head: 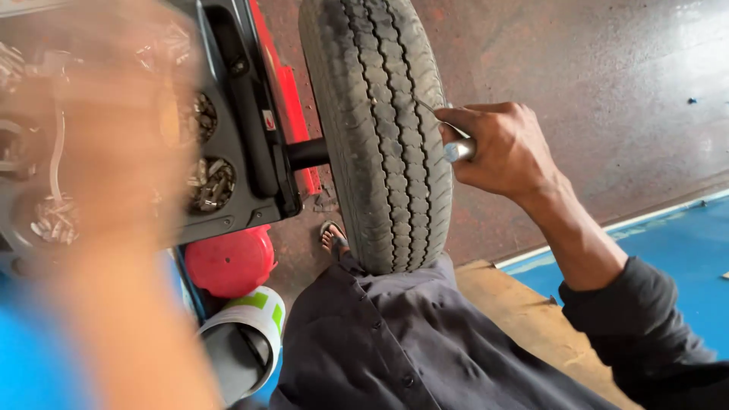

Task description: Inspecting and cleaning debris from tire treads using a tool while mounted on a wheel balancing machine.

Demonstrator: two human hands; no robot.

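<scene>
A worn black tyre (380,129) stands upright on the black shaft (307,154) of a wheel machine. My right hand (501,148) is closed around a slim metal tool (459,146), whose thin tip rests against the tyre's tread on its right side. My left hand (99,144) is raised close to the camera at the left, heavily blurred; whether it holds anything cannot be made out. My dark shirt (410,342) and a sandalled foot (332,237) show below the tyre.
The machine's black tray (235,99) holds round pockets of small metal weights (211,184). A red cap-like part (229,262) and a white-and-green cylinder (250,326) sit below it. Brown speckled floor (592,76) lies beyond; a blue painted area (683,250) is at right.
</scene>
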